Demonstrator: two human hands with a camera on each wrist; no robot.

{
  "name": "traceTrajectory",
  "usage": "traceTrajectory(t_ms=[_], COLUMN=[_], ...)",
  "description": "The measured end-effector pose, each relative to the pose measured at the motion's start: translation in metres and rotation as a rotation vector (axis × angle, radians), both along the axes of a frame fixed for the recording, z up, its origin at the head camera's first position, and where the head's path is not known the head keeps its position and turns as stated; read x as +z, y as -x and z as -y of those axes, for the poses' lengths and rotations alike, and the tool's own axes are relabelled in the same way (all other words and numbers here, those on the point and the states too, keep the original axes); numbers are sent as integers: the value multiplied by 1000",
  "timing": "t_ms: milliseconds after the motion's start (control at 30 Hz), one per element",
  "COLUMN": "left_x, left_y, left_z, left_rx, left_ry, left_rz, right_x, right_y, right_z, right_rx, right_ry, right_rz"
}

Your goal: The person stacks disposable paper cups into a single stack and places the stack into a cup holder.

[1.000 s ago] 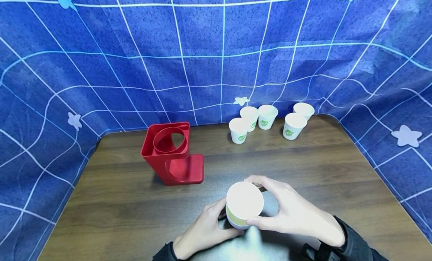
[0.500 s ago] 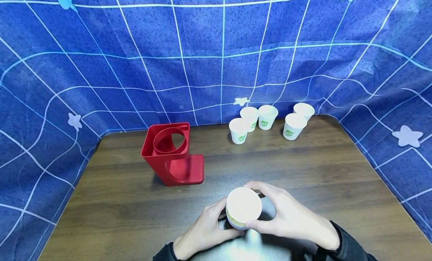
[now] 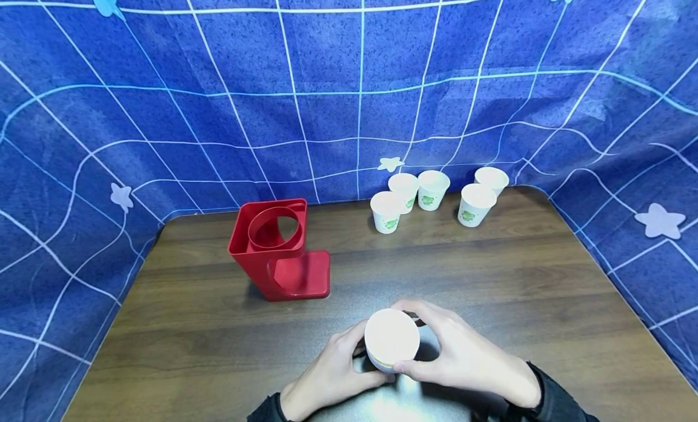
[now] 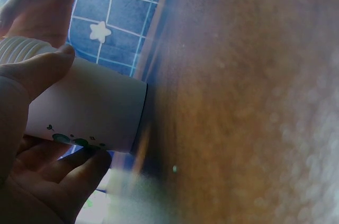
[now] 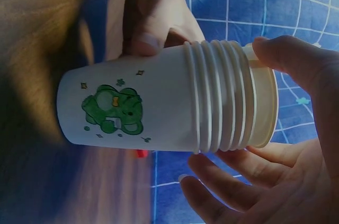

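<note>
A stack of nested white paper cups [image 3: 391,337] stands between my hands near the table's front edge. My left hand [image 3: 338,364] grips the lower body of the stack, thumb on one side and fingers on the other. Around the rims, my right hand [image 3: 458,349] holds the uppermost cup between thumb and fingers. In the right wrist view, several stacked rims [image 5: 220,97] lie close together, and a green bear is printed on the outer cup. The base of the stack is at the tabletop in the left wrist view; whether it touches is unclear.
A red plastic stand [image 3: 278,246] with a round ring on top and a flat foot is left of centre. Several single paper cups [image 3: 385,213] stand upright along the back edge, some at the right. A blue gridded cloth [image 3: 327,107] surrounds the wooden table [image 3: 191,343].
My right hand has moved down and slightly left with the uppermost cup, which has sunk deeper into the stack. The left hand, the red stand and the back cups have stayed put.
</note>
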State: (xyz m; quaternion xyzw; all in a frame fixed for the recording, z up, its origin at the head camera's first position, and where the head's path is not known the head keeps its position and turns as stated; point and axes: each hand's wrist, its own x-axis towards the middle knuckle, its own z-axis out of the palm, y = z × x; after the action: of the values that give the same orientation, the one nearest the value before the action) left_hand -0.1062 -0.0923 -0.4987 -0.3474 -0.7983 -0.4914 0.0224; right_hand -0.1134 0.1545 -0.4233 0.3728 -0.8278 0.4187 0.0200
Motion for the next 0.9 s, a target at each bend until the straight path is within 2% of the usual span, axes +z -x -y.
traceTrajectory(t_ms=[200,467,667,900], left_x=[-1,-1,1,1], left_y=[0,0,-2,-2], left_z=[0,1,1,0], left_rx=[10,0,-5,-2], left_ry=[5,-2,-9,-7], left_rz=[36,48,101,111], right_x=[-4,-8,-8,-10], right_y=[-1,-1,-2,-2], right_z=[1,2,2,1], right_rx=[-21,-25,-28,-24], right_ry=[-16,-20,-23,-25], right_rz=[13,27,23,35])
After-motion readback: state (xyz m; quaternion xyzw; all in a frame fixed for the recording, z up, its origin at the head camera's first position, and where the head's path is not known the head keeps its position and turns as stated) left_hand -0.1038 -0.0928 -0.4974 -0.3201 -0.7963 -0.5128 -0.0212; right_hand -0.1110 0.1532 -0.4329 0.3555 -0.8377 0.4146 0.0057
